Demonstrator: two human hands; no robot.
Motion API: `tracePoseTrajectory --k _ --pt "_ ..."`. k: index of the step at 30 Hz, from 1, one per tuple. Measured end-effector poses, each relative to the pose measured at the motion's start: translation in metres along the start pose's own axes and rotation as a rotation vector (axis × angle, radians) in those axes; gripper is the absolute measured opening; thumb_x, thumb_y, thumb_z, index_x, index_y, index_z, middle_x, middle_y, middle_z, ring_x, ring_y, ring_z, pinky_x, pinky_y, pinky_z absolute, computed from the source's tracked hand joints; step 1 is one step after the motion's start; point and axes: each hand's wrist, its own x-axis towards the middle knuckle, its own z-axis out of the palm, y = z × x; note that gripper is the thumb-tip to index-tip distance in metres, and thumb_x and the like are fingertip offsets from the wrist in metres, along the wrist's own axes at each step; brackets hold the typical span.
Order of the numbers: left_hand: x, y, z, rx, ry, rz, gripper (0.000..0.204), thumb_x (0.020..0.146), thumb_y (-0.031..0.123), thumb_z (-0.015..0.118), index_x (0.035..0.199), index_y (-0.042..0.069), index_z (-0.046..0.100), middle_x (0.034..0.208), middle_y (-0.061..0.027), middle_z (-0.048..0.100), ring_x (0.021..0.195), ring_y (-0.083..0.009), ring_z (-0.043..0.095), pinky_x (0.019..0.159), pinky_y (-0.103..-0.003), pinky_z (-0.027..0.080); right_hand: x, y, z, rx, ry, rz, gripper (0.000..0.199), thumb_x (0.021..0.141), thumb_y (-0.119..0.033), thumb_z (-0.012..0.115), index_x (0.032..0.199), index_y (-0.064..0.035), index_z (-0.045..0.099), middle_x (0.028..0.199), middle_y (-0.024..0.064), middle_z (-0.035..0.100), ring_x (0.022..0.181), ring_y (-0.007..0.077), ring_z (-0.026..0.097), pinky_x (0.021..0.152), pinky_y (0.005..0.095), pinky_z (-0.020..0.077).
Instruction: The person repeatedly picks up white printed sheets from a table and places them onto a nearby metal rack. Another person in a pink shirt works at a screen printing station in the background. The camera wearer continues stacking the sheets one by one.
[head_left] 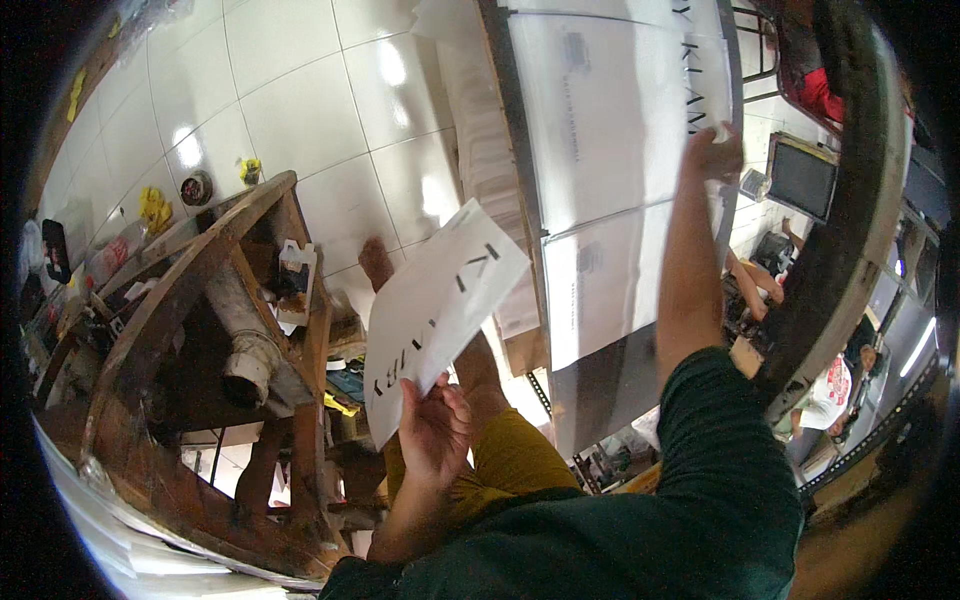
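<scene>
My left hand point(436, 430) is closed on the lower edge of a white printed sheet point(445, 310), thin and slightly glossy with black lettering. It hangs tilted in front of my legs, left of a long board point(600, 405). White sheets with black and faint grey print lie flat along that board, including a far sheet point(620, 110) and a nearer sheet point(610, 285). My right arm reaches forward over the board. At its right edge my right hand point(714, 155) has its fingers curled round the far sheet's border; the fingertips are partly hidden and a little blurred.
A brown wooden frame point(190, 290) with a pale pipe point(250, 365) stands at left. Yellow scraps point(155, 208) and a round tin point(197, 187) lie on the tiled floor point(290, 125). To the right are a dark curved beam point(840, 240), a dark-framed panel point(802, 177) and other people point(830, 392).
</scene>
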Motion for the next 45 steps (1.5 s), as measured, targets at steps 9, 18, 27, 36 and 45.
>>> tracePoseTrajectory --k 9,18,27,36,45 --pt "0.016 0.017 0.027 0.180 -0.192 0.252 0.038 0.089 0.033 0.046 0.100 -0.004 0.048 0.089 -0.0098 0.056 0.082 -0.0160 0.055 0.078 -0.025 0.047 -0.239 -0.022 -0.185 0.843 -0.774 0.112 0.012 0.076 -0.008 0.055 0.087 -0.0044 0.059 0.089 0.0114 0.059 0.091 0.0289 0.051 0.083 0.0381 0.0361" --pt "-0.050 -0.011 0.039 0.460 -0.195 0.272 0.042 0.091 0.039 0.036 0.105 0.001 0.048 0.104 -0.0092 0.052 0.096 -0.0176 0.050 0.092 -0.029 0.036 -0.260 -0.092 -0.356 0.985 -1.550 0.027 0.036 0.088 -0.031 0.046 0.092 0.0027 0.057 0.077 0.0136 0.059 0.074 0.0216 0.055 0.068 0.0292 0.0428" --pt "-0.134 -0.049 0.090 0.744 -0.161 0.382 0.047 0.087 0.050 0.036 0.092 0.008 0.057 0.082 -0.0053 0.058 0.074 -0.0168 0.054 0.072 -0.033 0.042 -0.190 -0.150 -0.438 1.290 -1.468 0.136 0.013 0.081 -0.017 0.054 0.078 -0.0036 0.055 0.068 0.0027 0.052 0.059 0.0122 0.047 0.052 0.0263 0.0384" --pt "-0.276 -0.052 0.078 1.287 -0.485 0.337 0.067 0.073 0.062 0.051 0.111 0.007 0.044 0.101 -0.0071 0.050 0.085 -0.0158 0.050 0.070 -0.030 0.041 -0.109 -0.179 -0.385 1.275 -1.529 0.308 0.022 0.071 -0.026 0.050 0.086 -0.0099 0.050 0.082 0.0048 0.052 0.075 0.0198 0.050 0.065 0.0351 0.0399" --pt "-0.326 0.005 0.055 0.564 -0.438 0.819 0.044 0.076 0.051 0.055 0.099 0.014 0.049 0.087 -0.0001 0.050 0.075 -0.0102 0.048 0.065 -0.026 0.040 -0.092 -0.184 -0.361 1.260 -1.502 0.275 0.026 0.068 -0.012 0.045 0.090 0.0012 0.049 0.093 0.0143 0.052 0.084 0.0269 0.055 0.070 0.0392 0.0447"
